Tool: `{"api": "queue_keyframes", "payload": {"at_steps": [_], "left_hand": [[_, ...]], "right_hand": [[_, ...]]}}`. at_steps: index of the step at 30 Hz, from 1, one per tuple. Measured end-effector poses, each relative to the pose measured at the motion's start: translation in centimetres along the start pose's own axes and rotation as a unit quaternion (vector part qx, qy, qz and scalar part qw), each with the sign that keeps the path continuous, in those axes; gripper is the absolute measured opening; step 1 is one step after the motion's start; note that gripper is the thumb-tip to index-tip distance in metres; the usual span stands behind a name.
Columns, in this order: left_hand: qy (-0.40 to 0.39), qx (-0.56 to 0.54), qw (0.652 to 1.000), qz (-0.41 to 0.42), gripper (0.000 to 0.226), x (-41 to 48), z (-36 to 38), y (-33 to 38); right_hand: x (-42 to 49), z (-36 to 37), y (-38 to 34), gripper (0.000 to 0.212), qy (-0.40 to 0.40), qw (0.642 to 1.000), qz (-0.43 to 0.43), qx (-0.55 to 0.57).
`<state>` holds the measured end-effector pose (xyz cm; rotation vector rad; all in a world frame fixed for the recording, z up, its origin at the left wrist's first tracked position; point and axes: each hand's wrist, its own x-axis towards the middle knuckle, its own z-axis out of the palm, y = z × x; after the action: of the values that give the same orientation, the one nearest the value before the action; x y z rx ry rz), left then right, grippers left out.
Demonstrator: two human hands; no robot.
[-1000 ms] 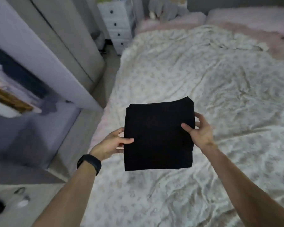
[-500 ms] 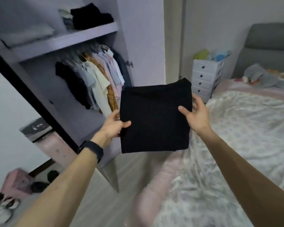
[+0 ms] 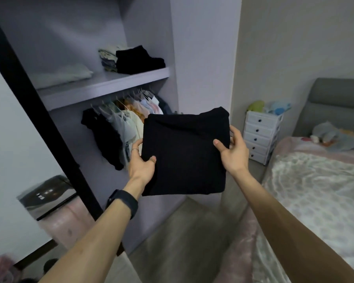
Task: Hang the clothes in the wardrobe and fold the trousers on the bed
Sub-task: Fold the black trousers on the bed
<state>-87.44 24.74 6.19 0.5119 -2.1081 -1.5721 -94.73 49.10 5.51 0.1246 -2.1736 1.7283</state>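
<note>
Fingers of both the left hand (image 3: 140, 167) and right hand (image 3: 234, 155) pinch the folded black trousers (image 3: 185, 154) (held before the open wardrobe (image 3: 110, 88)).

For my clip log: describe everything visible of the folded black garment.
The folded black garment is plain, matte, soft-looking cloth in a rough rectangle, layers showing along its top edge. It is held in the air, facing the camera, before the open wardrobe. The left hand grips its left edge, the right hand its right edge.
</note>
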Motion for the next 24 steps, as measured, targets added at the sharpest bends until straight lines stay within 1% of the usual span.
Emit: {"api": "queue_keyframes", "payload": {"at_steps": [3,6,11,14,18,20,22,24], "left_hand": [[0.045,0.020,0.999,-0.005,0.060,2.3,0.8,1.4],[0.056,0.014,0.998,0.013,0.061,5.7,2.0,3.1],[0.096,0.016,0.995,0.040,0.061,14.6,3.6,5.2],[0.124,0.019,0.990,0.058,0.061,21.9,4.3,5.8],[0.146,0.023,0.985,0.089,0.056,33.7,4.4,8.4],[0.146,0.031,0.983,0.104,0.054,39.3,3.8,10.6],[0.173,0.043,0.977,0.118,0.054,44.7,2.7,12.2],[0.189,0.052,0.973,0.118,0.053,48.2,0.8,13.3]], "right_hand": [[2.9,1.1,-2.0,0.058,-0.003,1.000,-0.020,-0.011],[6.8,2.4,-2.8,0.056,0.004,0.999,-0.048,-0.008],[15.6,7.5,-4.7,0.056,0.005,0.997,-0.081,-0.013],[22.7,11.9,-5.7,0.056,-0.010,0.994,-0.110,-0.021],[33.2,18.5,-7.3,0.056,-0.037,0.988,-0.150,0.012],[38.7,21.8,-8.8,0.056,-0.049,0.984,-0.167,0.035],[44.3,25.9,-10.7,0.056,-0.075,0.978,-0.187,0.046],[47.8,29.5,-12.6,0.056,-0.103,0.973,-0.201,0.053]]}}
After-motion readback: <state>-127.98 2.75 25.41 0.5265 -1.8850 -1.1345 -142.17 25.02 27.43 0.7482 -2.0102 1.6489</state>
